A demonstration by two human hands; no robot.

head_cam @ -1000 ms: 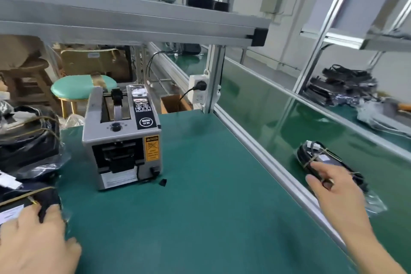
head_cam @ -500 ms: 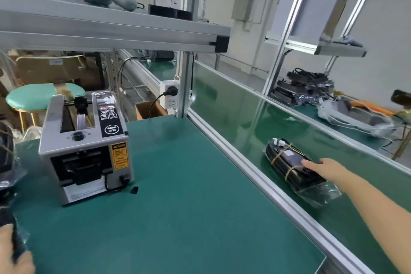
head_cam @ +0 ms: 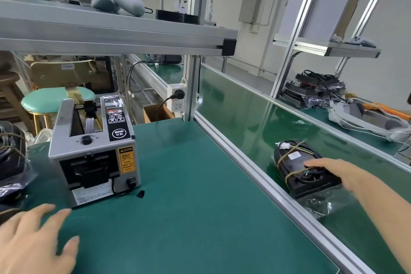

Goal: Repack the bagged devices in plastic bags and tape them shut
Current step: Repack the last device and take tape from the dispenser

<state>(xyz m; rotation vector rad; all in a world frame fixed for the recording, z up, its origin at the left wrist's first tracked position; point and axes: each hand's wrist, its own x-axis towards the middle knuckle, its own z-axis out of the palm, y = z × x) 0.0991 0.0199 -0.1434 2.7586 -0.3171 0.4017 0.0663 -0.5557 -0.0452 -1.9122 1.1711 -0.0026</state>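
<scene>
aluminium rail (head_cam: 244,163) between hands: right hand (head_cam: 340,176) flat on bagged device (head_cam: 304,167) (left hand (head_cam: 33,244) spread).

I count one tape dispenser (head_cam: 94,149), one bagged device (head_cam: 304,168) at three o'clock, two hands, one stool (head_cam: 56,100).

Probably a factory packing line: conveyor belt (head_cam: 255,118), tape dispenser (head_cam: 93,147), aluminium-frame workbench (head_cam: 200,207).

A green surface (head_cam: 200,218) carries a grey tape dispenser (head_cam: 93,151) at its left, a small black scrap (head_cam: 140,194) just beside it. Past the aluminium rail (head_cam: 255,173), the green conveyor belt (head_cam: 244,104) bears a bagged black device (head_cam: 295,162) bound with bands
</scene>
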